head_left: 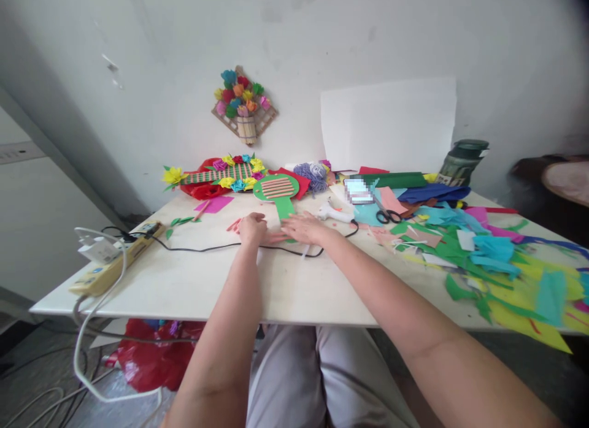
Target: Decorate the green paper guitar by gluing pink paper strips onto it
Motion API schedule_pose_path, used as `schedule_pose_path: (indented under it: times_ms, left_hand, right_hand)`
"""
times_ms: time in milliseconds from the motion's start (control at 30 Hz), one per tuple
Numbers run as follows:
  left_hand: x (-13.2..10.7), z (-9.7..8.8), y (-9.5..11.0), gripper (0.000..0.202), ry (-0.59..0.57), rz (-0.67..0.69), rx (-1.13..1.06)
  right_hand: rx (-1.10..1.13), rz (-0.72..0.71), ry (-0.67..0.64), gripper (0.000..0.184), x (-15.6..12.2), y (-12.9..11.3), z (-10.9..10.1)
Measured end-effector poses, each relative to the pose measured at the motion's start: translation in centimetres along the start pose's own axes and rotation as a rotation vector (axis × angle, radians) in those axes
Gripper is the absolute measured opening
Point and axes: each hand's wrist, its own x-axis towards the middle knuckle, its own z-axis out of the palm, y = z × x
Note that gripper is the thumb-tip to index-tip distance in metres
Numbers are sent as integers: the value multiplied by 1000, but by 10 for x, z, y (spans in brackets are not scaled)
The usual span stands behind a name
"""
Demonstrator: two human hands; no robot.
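Looks approx. partway. Green cutout (280, 200) sits mid-table (184, 284), just beyond the hands, rounded head at the far end, handle (284, 212) at the near end. Done, as far as shows: a row of pink strips (277, 187) laid crosswise on the head; prob. glued, can't confirm. Not done, by my read: handle, b/c its visible stretch is plain green, no strips; loose pink pcs (234, 225) lie beyond/beside the L hand (253, 228), apparently unused. Handle's lower end is partly hidden, so no info there. Cutout looks flat, bright green, paddle-like; strips run roughly parallel w/ narrow green gaps, kept inside the rim. L hand: fingers curled in, narrow, just left of the handle; can't tell if it grips a pc. R hand (305, 228): palm down, fingers fairly wide, over the handle's lower end; no obj. seen in it, can't tell how hard it presses, if at all. Glue gun (335, 213) lies to the right, near R hand; its cord (207, 249) crosses the table on the near side of the cutout. Flower-trimmed guitar (221, 174) at back left looks finished; scissors (389, 216) & paper scraps (494, 250) at right.
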Motion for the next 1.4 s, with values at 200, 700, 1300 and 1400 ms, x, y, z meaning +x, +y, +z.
schedule_pose_path:
  times_ms: [200,700,1300,1400]
  left_hand:
    - [4,11,0,35,-98,-150,-305]
    - [10,12,31,11,-496,-192,-614]
    - [17,-33,33,15,-347,-46,-458]
    - [13,-48,43,14,-262,11,-302]
  right_hand:
    - [-49,202,96,43,2,18,-3]
    - [15,247,198,34,8,17,3]
    - [166,417,438,40,-3,25,7]
    - [219,441,450,42,-5,24,4]
